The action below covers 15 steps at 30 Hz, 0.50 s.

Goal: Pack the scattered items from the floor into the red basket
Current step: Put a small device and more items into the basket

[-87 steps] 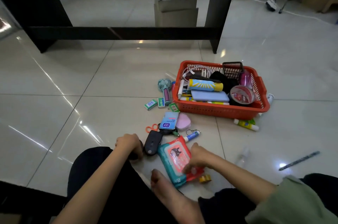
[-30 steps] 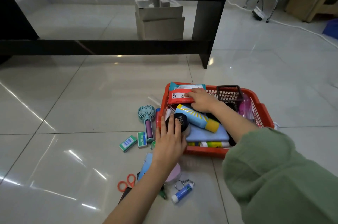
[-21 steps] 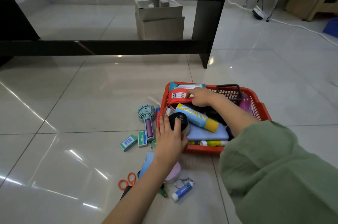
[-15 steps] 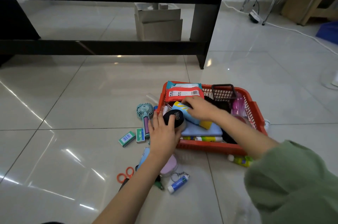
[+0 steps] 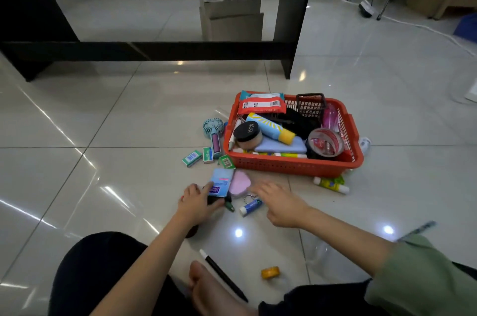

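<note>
The red basket (image 5: 294,164) sits on the glossy tiled floor (image 5: 103,186), just in front of a black table leg (image 5: 290,32). It is crowded: a red wipes packet (image 5: 262,106) leans at the far left corner, a black-lidded powder jar (image 5: 247,133) lies against a blue and yellow tube (image 5: 271,127), a pale blue case (image 5: 281,145) is under them, a roll of tape (image 5: 325,143) fills the near right corner, and a small dark mesh holder (image 5: 311,106) stands by a pink bottle (image 5: 330,115) at the back.

Plenty is left outside. A small teal handheld fan (image 5: 213,132) lies touching the basket's left wall, with three little green boxes (image 5: 192,158) beside it. A glue stick (image 5: 331,184) lies just in front of the basket's near right corner.

The left hand (image 5: 197,203) is down on the floor, fingers curled round a dark object (image 5: 213,199) beneath a light blue packet (image 5: 220,183) — I cannot tell what the dark thing is. The right hand (image 5: 281,203) hovers with fingers spread and slack, holding nothing, its fingertips near a pink heart-shaped case (image 5: 240,184) and above a small blue tube on a key ring (image 5: 251,206).

Closer to the person, a black pen (image 5: 222,274) lies by a bare foot (image 5: 209,290), a small yellow tape roll (image 5: 270,272) sits apart, and another pen (image 5: 418,230) lies off to the right, partly behind the green sleeve (image 5: 426,277).
</note>
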Available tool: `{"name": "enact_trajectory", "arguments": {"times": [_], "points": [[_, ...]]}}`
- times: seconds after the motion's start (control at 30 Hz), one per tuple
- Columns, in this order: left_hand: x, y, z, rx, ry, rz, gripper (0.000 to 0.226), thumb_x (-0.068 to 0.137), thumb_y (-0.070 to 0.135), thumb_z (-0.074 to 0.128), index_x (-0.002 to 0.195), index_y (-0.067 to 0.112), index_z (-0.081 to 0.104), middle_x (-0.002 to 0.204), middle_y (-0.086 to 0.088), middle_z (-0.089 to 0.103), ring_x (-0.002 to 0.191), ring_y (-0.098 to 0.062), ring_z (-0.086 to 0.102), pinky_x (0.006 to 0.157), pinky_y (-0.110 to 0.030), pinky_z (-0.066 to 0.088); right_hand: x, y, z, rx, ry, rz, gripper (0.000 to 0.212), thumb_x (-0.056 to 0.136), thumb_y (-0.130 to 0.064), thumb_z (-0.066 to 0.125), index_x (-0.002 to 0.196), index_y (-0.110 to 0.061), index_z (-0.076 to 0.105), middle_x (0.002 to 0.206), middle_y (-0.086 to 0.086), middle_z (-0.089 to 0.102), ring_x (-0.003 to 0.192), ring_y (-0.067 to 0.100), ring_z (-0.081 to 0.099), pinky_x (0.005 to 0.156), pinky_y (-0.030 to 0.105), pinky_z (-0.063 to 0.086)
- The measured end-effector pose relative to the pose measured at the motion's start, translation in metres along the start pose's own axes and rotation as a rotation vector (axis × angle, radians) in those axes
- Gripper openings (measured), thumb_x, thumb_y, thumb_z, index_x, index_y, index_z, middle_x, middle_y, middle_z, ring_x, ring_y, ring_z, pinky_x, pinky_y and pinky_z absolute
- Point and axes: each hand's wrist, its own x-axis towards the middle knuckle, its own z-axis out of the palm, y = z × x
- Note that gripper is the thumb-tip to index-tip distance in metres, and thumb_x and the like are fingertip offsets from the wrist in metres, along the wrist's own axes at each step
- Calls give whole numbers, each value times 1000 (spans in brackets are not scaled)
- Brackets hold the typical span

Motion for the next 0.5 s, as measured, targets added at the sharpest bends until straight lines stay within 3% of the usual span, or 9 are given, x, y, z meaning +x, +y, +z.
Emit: {"name": "enact_trajectory", "arguments": {"times": [0.03, 0.1, 0.2, 0.27, 0.33, 0.37, 0.43, 0.5], "points": [[-4, -2, 2, 29, -76, 29, 73, 86, 52, 52, 145, 25, 21, 140, -16, 31, 134, -31, 27, 110, -41, 31, 1, -5, 8, -21, -105, 11, 70, 82, -6, 47, 146, -19, 22, 155, 1, 22, 145, 21, 14, 114, 44, 22], [-8, -2, 4, 28, -101, 46, 68, 85, 40, 58, 143, 24, 25, 137, -16, 32, 130, -32, 31, 107, -38, 34, 5, -17, 20, -65, -196, 23, 63, 88, -8, 44, 146, -19, 22, 155, 1, 21, 144, 21, 15, 111, 48, 24], [-13, 0, 6, 63, -65, 58, 66, 86, 19, 53, 145, 24, 22, 134, -15, 32, 125, -32, 34, 106, -37, 38, 13, -29, 25, -169, -133, 43, 38, 93, -9, 38, 131, -9, 41, 137, 14, 41, 128, 28, 35, 98, 44, 34], [-16, 0, 9, 74, -79, 12, 74, 86, 21, 53, 147, 31, 13, 136, -16, 28, 126, -33, 31, 106, -37, 38, 14, -30, 25, -184, -134, 63, 32, 93, -6, 40, 125, -6, 44, 130, 17, 44, 122, 30, 38, 92, 44, 37], [-19, 0, 13, 52, -83, -147, 86, 83, 35, 58, 147, 31, 2, 138, -18, 22, 128, -35, 26, 104, -40, 37, 13, -26, 25, -111, -151, 114, 31, 93, -8, 42, 124, -6, 44, 129, 16, 44, 121, 30, 39, 89, 43, 40], [-21, 0, 14, 38, -52, -236, 90, 82, 39, 60, 148, 22, 1, 138, -19, 23, 128, -35, 28, 104, -39, 37, 12, -23, 25, -47, -153, 157, 31, 94, -13, 43, 124, -6, 43, 129, 16, 45, 121, 30, 41, 89, 42, 42], [-22, 1, 13, -41, 21, -330, 85, 80, 37, 62, 141, 3, 12, 133, -21, 32, 123, -36, 38, 102, -36, 37, 11, -17, 25, 126, -128, 277, 34, 95, -22, 44, 125, -7, 44, 130, 16, 48, 121, 30, 45, 89, 39, 43], [-21, 1, 12, -224, 47, -321, 74, 80, 30, 65, 131, -1, 21, 129, -23, 40, 118, -38, 45, 98, -38, 40, 11, -14, 22, 296, -56, 404, 41, 95, -28, 45, 130, -7, 43, 129, 17, 52, 121, 30, 47, 92, 36, 43]]}}
